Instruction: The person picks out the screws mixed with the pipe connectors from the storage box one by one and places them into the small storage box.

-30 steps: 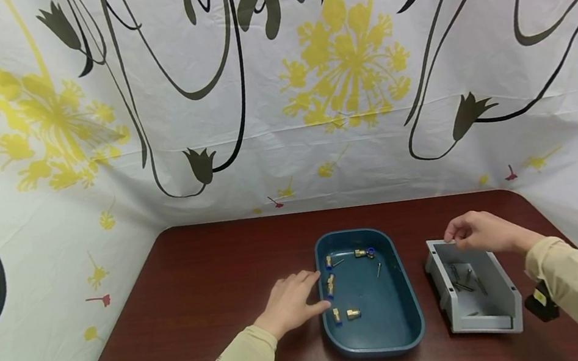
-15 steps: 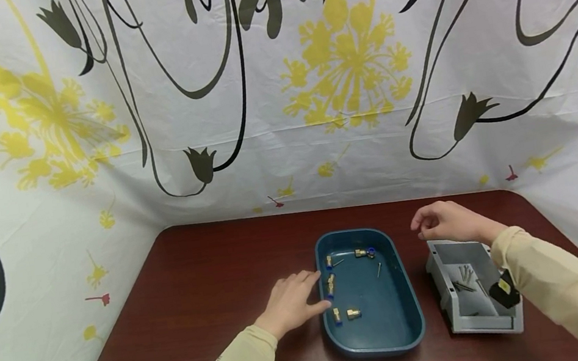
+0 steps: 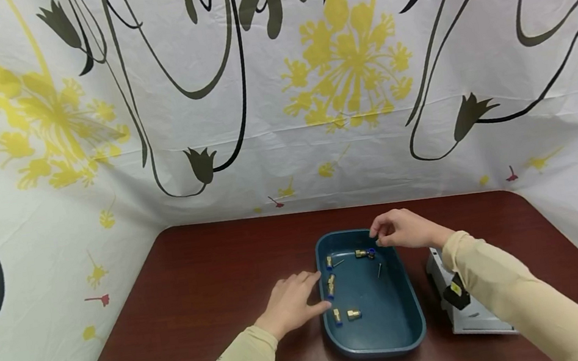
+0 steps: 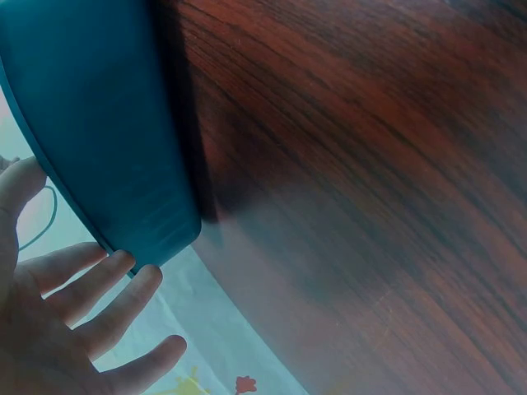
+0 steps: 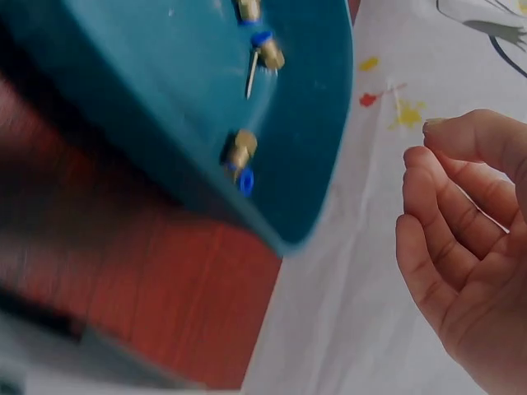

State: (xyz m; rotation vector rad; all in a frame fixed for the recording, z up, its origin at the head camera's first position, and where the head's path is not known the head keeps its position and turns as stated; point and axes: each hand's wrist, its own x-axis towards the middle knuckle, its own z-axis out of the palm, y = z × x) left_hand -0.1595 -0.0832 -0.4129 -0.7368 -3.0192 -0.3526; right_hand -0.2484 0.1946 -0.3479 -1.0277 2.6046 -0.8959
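Note:
My left hand [image 3: 291, 306] rests its fingertips on the left rim of the blue tray [image 3: 379, 331], thumb over the edge. In the left wrist view its fingers [image 4: 115, 317] are spread along the rim. Over the tray's far right corner hovers my right hand [image 3: 408, 229], loosely curled; the right wrist view shows nothing between thumb and fingers [image 5: 424, 185]. Inside the tray lie several brass fittings with blue ends, such as one fitting [image 3: 354, 314] near the front and another [image 5: 240, 152] by the far corner. Two thin screws lie there too, one screw [image 3: 379, 270] towards the right.
A grey bin [image 3: 451, 306] stands to the right of the tray, mostly hidden under my right forearm. Both containers sit on a dark red wooden table [image 3: 213, 271]. A white patterned cloth [image 3: 275, 164] hangs behind its far edge.
My right hand has moved left from the grey bin's far edge to above the tray's far right corner. Its forearm now covers much of the bin. My left hand has stayed put.

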